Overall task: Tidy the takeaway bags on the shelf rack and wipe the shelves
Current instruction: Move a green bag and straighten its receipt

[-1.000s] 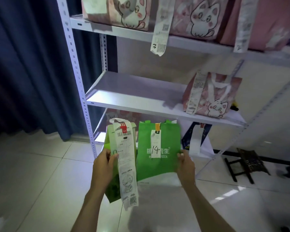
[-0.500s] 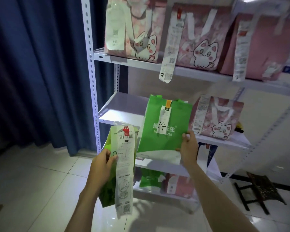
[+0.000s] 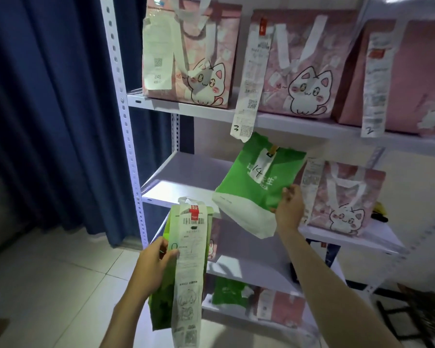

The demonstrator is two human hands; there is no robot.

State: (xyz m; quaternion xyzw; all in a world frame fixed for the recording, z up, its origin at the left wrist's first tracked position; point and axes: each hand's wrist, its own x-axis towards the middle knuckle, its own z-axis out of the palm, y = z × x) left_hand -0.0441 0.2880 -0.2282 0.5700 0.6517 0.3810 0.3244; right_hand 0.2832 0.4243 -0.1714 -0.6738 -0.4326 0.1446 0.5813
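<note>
The right hand [image 3: 288,209] grips the lower right edge of a green takeaway bag marked 14 [image 3: 256,182], fingers curled over its front and thumb beneath, holding it tilted with its top leaning toward 1 o'clock and its white base [image 3: 246,217] swung out toward 7 o'clock, over the front lip of the middle shelf [image 3: 186,179] of the white metal rack [image 3: 126,136]. A handwritten tag clipped at the bag's top carries the number. Just at 3 o'clock of this bag, a pink cat-print bag [image 3: 347,199] stands upright on the same shelf, a receipt hanging down its left side beside the right hand's fingers. The left hand [image 3: 153,262], at 7 o'clock in the view, holds a second green bag [image 3: 163,297] by its left edge, thumb pressed across the front onto a long white receipt [image 3: 190,270] that hangs from the bag's top past its bottom. This bag hangs in front of the rack's lower shelves, apart from them. On the top shelf [image 3: 206,110], three pink cat bags stand in a row: left [image 3: 191,54], middle [image 3: 301,66] and right [image 3: 407,79], each with a receipt strip; the middle strip droops below the shelf edge toward the bag marked 14. At 6 o'clock, on the lowest shelf, another green bag [image 3: 229,292] and a pink bag [image 3: 281,307] sit side by side. A dark blue curtain [image 3: 48,109] fills the 9 o'clock side above a pale tiled floor [image 3: 60,285].
</note>
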